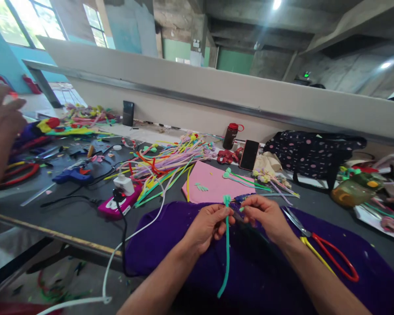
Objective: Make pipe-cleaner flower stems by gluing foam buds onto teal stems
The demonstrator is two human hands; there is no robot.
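My left hand (207, 225) is closed around a long teal chenille stem (227, 249), pinching it near its looped top. The stem hangs down over the purple cloth (170, 245). My right hand (267, 215) is closed in a pinch right beside that top, fingers on a small green piece and a dark blue object (241, 199) that I cannot make out clearly. Both hands hover above the cloth at the table's near edge.
Red-and-yellow scissors (325, 251) lie right of my hand. A pink sheet (210, 183), a pile of coloured stems (170, 162), a pink power strip (118, 203), a blue glue gun (72, 175), a phone (249, 154), a bottle (230, 135) and a spotted bag (311, 153) crowd the table. Another person's hand (1, 118) shows far left.
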